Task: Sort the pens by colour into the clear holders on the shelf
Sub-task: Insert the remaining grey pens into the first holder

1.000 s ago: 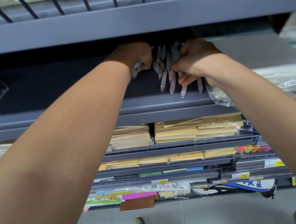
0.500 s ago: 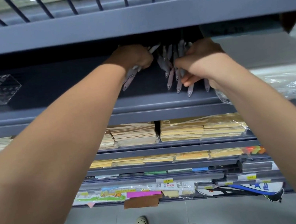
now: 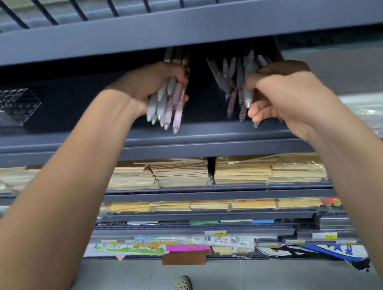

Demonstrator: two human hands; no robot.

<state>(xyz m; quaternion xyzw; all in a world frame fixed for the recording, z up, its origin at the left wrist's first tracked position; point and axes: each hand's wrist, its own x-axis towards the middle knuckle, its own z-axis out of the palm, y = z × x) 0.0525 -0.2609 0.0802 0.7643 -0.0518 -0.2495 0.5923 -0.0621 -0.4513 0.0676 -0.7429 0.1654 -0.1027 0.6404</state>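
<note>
Fingers [image 3: 185, 98] of the left hand [image 3: 152, 86] are curled round white and pink pens [image 3: 167, 108]; grey pens [image 3: 232, 81] are gripped by the right hand [image 3: 284, 91].

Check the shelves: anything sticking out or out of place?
Yes. On the lowest shelf a brown card and a bright pink paper sheet overhang the front edge, a small pink scrap dangling left of them. The left hand and right hand each grip a bundle of plastic pens; none look spilled.
</note>
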